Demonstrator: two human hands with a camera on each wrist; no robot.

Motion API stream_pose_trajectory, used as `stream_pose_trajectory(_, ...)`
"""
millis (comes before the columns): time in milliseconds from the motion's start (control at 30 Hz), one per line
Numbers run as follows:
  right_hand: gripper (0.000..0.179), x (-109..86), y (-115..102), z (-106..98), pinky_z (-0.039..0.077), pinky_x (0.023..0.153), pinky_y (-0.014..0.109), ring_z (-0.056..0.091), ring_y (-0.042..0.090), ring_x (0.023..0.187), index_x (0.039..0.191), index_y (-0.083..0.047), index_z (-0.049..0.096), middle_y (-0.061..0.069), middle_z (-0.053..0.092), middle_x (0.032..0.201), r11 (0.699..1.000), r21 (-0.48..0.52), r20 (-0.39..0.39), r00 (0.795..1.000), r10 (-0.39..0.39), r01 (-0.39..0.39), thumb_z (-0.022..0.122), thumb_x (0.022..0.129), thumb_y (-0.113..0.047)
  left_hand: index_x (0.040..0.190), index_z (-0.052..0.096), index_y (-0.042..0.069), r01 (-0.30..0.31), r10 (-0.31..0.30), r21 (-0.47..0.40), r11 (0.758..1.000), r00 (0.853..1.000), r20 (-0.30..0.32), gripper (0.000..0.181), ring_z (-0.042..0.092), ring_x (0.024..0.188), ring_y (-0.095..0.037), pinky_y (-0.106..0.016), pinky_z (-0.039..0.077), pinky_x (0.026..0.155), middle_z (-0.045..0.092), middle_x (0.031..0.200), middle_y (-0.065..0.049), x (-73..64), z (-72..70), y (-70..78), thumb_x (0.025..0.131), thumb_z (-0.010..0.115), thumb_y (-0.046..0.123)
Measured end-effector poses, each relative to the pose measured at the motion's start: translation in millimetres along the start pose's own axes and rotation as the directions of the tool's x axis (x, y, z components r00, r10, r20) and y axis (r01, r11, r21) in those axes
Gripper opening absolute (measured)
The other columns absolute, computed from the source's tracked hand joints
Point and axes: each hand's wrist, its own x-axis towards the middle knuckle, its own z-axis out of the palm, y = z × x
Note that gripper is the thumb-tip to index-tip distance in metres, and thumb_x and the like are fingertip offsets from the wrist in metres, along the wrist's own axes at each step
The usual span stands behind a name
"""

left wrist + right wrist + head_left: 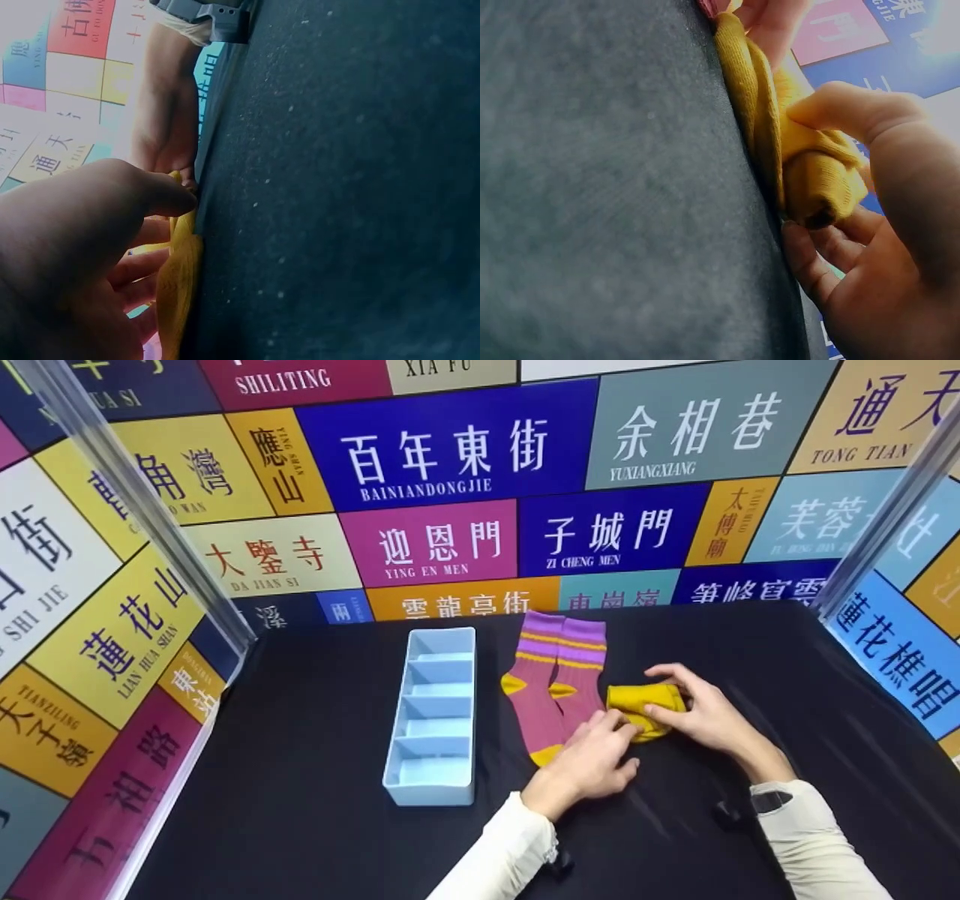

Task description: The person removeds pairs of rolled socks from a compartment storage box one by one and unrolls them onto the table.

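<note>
A folded pair of yellow socks (646, 706) lies on the black cloth, its right end rolled over into a thick fold. My right hand (712, 712) grips this rolled end, thumb on the near side and fingers round the far side; the right wrist view shows the roll (821, 184) between them. The fingertips of my left hand (589, 761) rest on the left part of the yellow socks, with the thumb held apart from them. Under and beside the left hand lies a flat pair of mauve socks (536, 701) with purple striped cuffs and yellow heels and toes, partly covered by that hand.
Left of the socks stands a long light-blue organizer box (429, 795) with several compartments in a row. Black cloth (300, 780) covers the table. Colourful printed panels (442, 450) with street names close off the back and sides, with clear corner posts (180, 540).
</note>
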Motion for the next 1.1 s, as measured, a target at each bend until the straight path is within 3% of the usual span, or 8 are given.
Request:
stream_pose_trajectory(200, 0.024, 1.7, 0.1, 2.0, 0.046, 0.080, 0.015, 0.061, 0.011, 0.098, 0.118, -0.016, 0.078, 0.008, 0.075, 0.116, 0.997, -0.071, -0.095, 0.995, -0.033, 0.026, 0.084, 0.096, -0.024, 0.135, 0.068, 0.021, -0.019, 0.019, 0.021, 1.000, 1.000, -0.016, 0.035, 0.058, 0.115, -0.016, -0.027, 0.052, 0.098, 0.062, 0.128, 0.003, -1.3, -0.8, 1.8, 0.104, 0.068, 0.036)
stream_pose_trajectory(367, 0.029, 3.2, -2.0, 5.1, 0.045, 0.084, 0.008, 0.064, 0.009, 0.109, 0.118, -0.008, 0.079, 0.012, 0.072, 0.126, 0.991, -0.108, -0.188, 0.977, -0.097, 0.077, 0.088, 0.092, -0.016, 0.132, 0.071, 0.023, -0.015, 0.015, 0.014, 1.000, 1.000, -0.015, 0.030, 0.059, 0.116, -0.016, -0.026, 0.052, 0.099, 0.065, 0.128, 0.003, -1.9, -2.1, 2.6, 0.104, 0.068, 0.035)
stream_pose_trajectory(467, 0.024, 4.0, -4.1, 7.5, 0.044, 0.089, 0.008, 0.066, 0.015, 0.105, 0.114, -0.008, 0.078, 0.009, 0.071, 0.118, 0.983, -0.149, -0.228, 0.964, -0.138, 0.105, 0.087, 0.092, -0.012, 0.132, 0.072, 0.024, -0.014, 0.014, 0.021, 1.000, 1.000, -0.010, 0.030, 0.059, 0.117, -0.015, -0.027, 0.052, 0.100, 0.065, 0.129, 0.003, -2.0, -1.6, 3.2, 0.105, 0.067, 0.036)
stream_pose_trajectory(600, 0.009, 3.7, -5.8, 10.0, 0.040, 0.092, 0.010, 0.066, 0.023, 0.102, 0.104, -0.010, 0.079, 0.008, 0.073, 0.111, 0.971, -0.206, -0.242, 0.955, -0.172, 0.123, 0.083, 0.095, -0.011, 0.131, 0.074, 0.025, -0.027, 0.027, 0.039, 0.999, 1.000, -0.014, 0.030, 0.059, 0.116, -0.016, -0.028, 0.052, 0.100, 0.064, 0.129, 0.003, -2.4, 0.4, 4.2, 0.105, 0.066, 0.037)
stream_pose_trajectory(700, 0.017, 3.8, -6.8, 10.2, 0.038, 0.095, 0.006, 0.068, 0.029, 0.107, 0.109, -0.008, 0.080, 0.012, 0.074, 0.117, 0.972, -0.203, -0.215, 0.963, -0.164, 0.121, 0.084, 0.095, -0.014, 0.130, 0.075, 0.026, -0.033, 0.034, 0.044, 0.999, 0.999, -0.019, 0.030, 0.059, 0.116, -0.015, -0.027, 0.052, 0.100, 0.064, 0.128, 0.003, -2.4, 1.0, 5.0, 0.105, 0.066, 0.038)
stream_pose_trajectory(833, 0.032, 3.4, -9.4, 9.2, 0.046, 0.111, 0.029, 0.065, 0.042, 0.121, 0.120, -0.004, 0.079, 0.022, 0.069, 0.133, 0.970, -0.225, -0.158, 0.979, -0.129, 0.091, 0.088, 0.091, -0.014, 0.129, 0.076, 0.027, -0.043, 0.043, 0.019, 0.999, 0.999, -0.012, 0.028, 0.060, 0.116, -0.015, -0.026, 0.051, 0.100, 0.065, 0.127, 0.004, -2.8, -0.1, 5.3, 0.105, 0.066, 0.037)
stream_pose_trajectory(967, 0.032, 4.1, -13.0, 8.3, 0.043, 0.111, 0.064, 0.059, 0.048, 0.129, 0.122, 0.000, 0.078, 0.026, 0.064, 0.140, 0.957, -0.280, -0.117, 0.987, -0.108, 0.071, 0.085, 0.092, -0.011, 0.128, 0.078, 0.027, -0.061, 0.061, -0.012, 0.998, 0.998, -0.009, 0.027, 0.060, 0.114, -0.014, -0.026, 0.051, 0.099, 0.068, 0.125, 0.005, -3.7, -2.1, 4.7, 0.105, 0.066, 0.034)
stream_pose_trajectory(1100, 0.030, 7.2, -15.6, 5.6, 0.044, 0.111, 0.063, 0.059, 0.045, 0.130, 0.121, -0.001, 0.079, 0.023, 0.064, 0.141, 0.946, -0.322, -0.093, 0.993, -0.077, 0.044, 0.084, 0.094, -0.013, 0.127, 0.078, 0.027, -0.068, 0.068, -0.015, 0.998, 0.998, -0.009, 0.027, 0.061, 0.113, -0.014, -0.026, 0.052, 0.098, 0.069, 0.124, 0.004, -4.0, -3.7, 4.9, 0.105, 0.066, 0.034)
